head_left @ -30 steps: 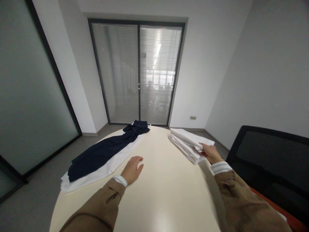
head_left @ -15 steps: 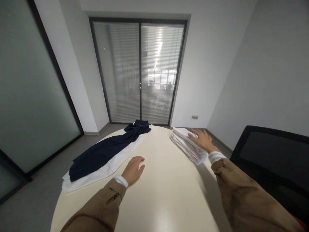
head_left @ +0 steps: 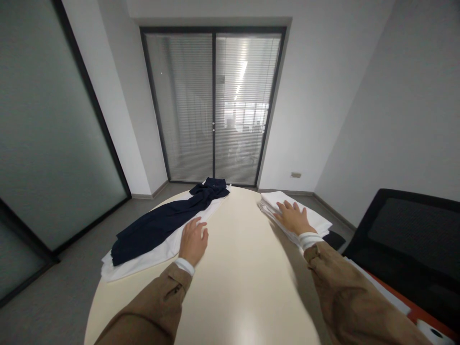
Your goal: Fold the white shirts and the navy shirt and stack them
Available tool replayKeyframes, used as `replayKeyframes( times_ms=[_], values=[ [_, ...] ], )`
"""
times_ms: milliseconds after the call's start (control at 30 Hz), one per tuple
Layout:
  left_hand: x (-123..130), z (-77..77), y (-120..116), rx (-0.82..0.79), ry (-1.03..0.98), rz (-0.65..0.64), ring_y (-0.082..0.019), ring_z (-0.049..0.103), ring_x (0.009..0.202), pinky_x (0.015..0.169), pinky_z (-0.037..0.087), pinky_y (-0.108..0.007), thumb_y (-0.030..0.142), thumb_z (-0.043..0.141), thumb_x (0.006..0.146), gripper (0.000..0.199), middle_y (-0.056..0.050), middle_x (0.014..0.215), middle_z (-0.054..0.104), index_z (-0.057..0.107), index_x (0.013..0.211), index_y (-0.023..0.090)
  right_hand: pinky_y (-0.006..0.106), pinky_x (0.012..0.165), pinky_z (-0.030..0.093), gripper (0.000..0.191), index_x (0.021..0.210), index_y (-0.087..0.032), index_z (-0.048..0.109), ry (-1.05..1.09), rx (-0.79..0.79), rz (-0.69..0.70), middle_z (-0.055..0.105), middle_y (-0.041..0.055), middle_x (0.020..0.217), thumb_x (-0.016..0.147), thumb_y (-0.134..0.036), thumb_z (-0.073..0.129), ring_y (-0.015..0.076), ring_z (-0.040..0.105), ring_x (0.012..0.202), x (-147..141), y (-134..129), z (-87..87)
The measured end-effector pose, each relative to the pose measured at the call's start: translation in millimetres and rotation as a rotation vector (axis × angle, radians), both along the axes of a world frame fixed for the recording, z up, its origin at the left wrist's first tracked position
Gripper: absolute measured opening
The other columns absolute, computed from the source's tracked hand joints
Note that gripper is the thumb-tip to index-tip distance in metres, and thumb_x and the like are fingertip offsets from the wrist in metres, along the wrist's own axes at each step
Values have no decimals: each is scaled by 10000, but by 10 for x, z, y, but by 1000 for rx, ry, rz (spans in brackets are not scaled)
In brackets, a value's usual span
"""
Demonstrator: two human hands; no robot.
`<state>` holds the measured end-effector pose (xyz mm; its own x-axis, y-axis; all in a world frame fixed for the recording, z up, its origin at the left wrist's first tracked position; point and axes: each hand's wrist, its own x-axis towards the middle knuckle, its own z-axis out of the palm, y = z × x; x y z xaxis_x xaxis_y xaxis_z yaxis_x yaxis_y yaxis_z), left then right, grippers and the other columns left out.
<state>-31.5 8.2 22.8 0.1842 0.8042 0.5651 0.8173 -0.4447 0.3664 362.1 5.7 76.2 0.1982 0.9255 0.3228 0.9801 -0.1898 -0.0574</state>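
Your left hand (head_left: 193,242) rests palm down, its left fingers (head_left: 196,227) slightly spread and holding nothing, at the edge of a long, flat white cloth (head_left: 143,258). A crumpled navy-blue garment (head_left: 161,223) lies along the top of that cloth. Both sit on the left side of a round, cream-coloured table (head_left: 244,292). Your right hand (head_left: 293,218) presses flat on a neat stack of folded white cloth (head_left: 312,223) at the table's right edge, its right fingers (head_left: 287,207) spread wide, not gripping. Brown sleeves (head_left: 151,306) cover both forearms. A black mesh chair (head_left: 406,230) stands to your right, and ahead is a glass double door with slatted blinds (head_left: 213,105).
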Motion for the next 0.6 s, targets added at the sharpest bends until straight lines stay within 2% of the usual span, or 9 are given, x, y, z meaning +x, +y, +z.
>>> replayKeyframes(
  times_ms=[100,200,267,333,433,533,600],
  values=[
    [-220,45,104,-7,92,340,-385,326,1418,1155,266,-542,307,496,924,387,-174,1536,385,676,1232,156,629,1127,234,409,1313,-161,571,-103,273,112,481,188,1456,941,-314,500,372,350,1387,-256,-81,-76],
    [-391,-6,178,-208,148,505,-442,307,1422,1111,284,-595,436,478,939,468,-176,1568,342,638,1320,216,488,1102,350,358,1249,-146,598,-25,444,231,562,175,1342,936,-278,484,309,464,1289,-507,-167,-257],
    [-439,-59,210,-343,176,535,-439,359,1397,1092,309,-591,483,427,957,519,-181,1543,389,588,1381,230,451,1076,385,333,1221,-159,607,42,470,276,589,152,1296,937,-276,479,288,506,1233,-606,-208,-400],
    [-451,-92,230,-387,217,524,-415,398,1377,1099,322,-559,458,378,977,553,-189,1512,438,543,1420,171,443,1057,402,317,1206,-170,610,93,448,311,602,141,1271,936,-281,485,283,519,1212,-634,-233,-520],
    [-485,-83,254,-341,248,489,-371,462,1328,1080,377,-501,335,347,984,517,-183,1448,520,562,1376,75,455,1052,405,308,1195,-178,612,155,407,350,607,141,1261,939,-292,484,285,516,1216,-598,-250,-622],
    [-601,-35,287,-310,205,453,-335,565,1211,990,467,-441,254,393,952,471,-174,1333,619,587,1339,70,463,1069,393,304,1183,-176,616,218,387,382,612,144,1257,943,-300,476,282,516,1222,-561,-250,-655],
    [-696,-4,311,-289,173,432,-325,600,1154,972,480,-406,245,458,922,448,-180,1280,647,615,1302,65,463,1071,392,304,1178,-174,618,253,383,394,614,145,1254,944,-305,475,282,517,1222,-557,-248,-669]
  ],
)
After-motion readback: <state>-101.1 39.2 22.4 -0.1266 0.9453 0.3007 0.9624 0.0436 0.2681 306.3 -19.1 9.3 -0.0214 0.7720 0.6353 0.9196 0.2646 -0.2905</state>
